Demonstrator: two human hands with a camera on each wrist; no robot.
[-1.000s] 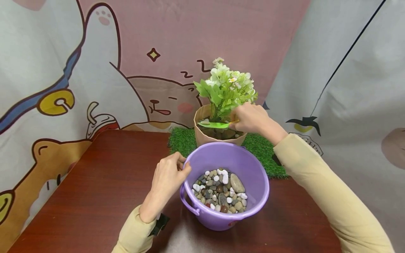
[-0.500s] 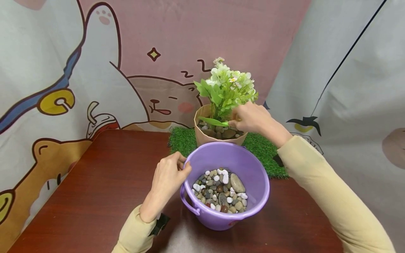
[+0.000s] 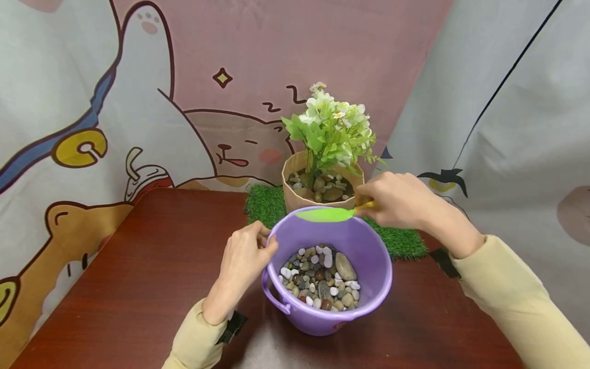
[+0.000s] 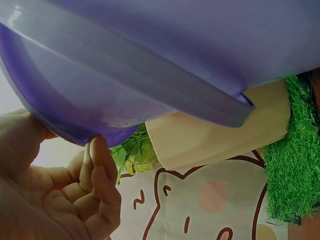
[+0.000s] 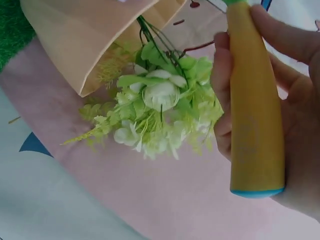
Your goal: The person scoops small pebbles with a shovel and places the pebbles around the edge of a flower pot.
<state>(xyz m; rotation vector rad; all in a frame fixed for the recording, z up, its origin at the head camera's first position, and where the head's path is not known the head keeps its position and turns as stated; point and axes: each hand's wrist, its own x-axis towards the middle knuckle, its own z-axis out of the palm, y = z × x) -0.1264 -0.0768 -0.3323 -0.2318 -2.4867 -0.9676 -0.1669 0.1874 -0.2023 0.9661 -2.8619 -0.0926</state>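
Note:
My right hand (image 3: 398, 200) grips the yellow handle (image 5: 255, 115) of a small trowel with a green blade (image 3: 324, 214). The blade is level over the far rim of a purple bucket (image 3: 373, 246). Pinched between my left thumb and fingers is the bucket's left rim, with that hand (image 3: 246, 256) outside it; the left wrist view shows the fingertips at the rim (image 4: 65, 137). Mixed pebbles (image 3: 318, 282) in white, grey and brown cover the bucket's bottom. Behind it stands a beige pot (image 3: 295, 199) holding a white-flowered plant (image 3: 332, 123) with stones (image 3: 327, 189) round its stems.
Under the pot lies a green artificial turf mat (image 3: 401, 241), partly hidden by the bucket. All stands on a brown wooden table (image 3: 184, 256). A cartoon-printed cloth (image 3: 253, 51) hangs close behind the pot. The bucket's handle (image 3: 276, 302) hangs down at its left side.
My right hand has drawn the trowel from over the pot toward me, to above the bucket's far rim. Stones in the pot show more fully now. The left hand keeps its place on the rim.

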